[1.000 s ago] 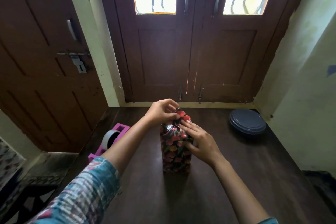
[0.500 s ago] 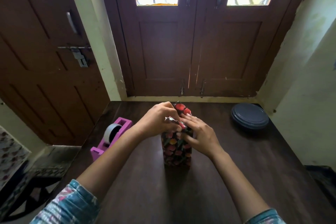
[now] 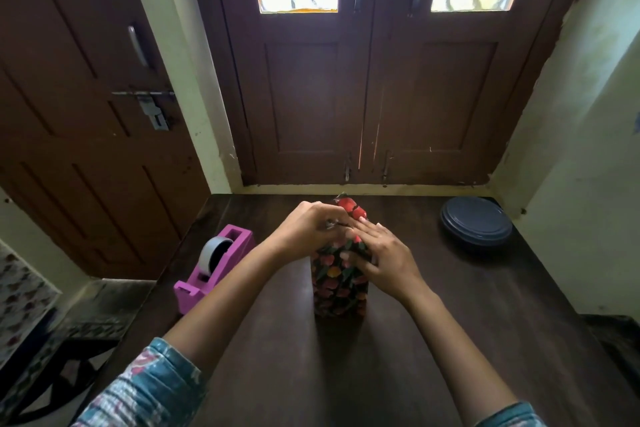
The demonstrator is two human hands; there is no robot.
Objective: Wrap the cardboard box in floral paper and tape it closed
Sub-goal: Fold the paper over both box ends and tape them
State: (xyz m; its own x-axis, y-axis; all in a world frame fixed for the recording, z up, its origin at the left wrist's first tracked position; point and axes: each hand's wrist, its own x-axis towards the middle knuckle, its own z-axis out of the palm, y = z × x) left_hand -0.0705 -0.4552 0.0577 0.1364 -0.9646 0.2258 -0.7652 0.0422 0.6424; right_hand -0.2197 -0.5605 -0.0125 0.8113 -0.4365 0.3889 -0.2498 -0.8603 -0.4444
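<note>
The cardboard box stood beneath both sets of fingers, its sides already covered in floral paper. The left hand pinched the top fold. The right hand, fingers straight, pressed it down. Taping apparently remained.

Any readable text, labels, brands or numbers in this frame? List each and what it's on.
None can be read.
The floral-wrapped box shows only its flower print.
The pink tape dispenser, the dark blue round dish and the door latch show no lettering.
</note>
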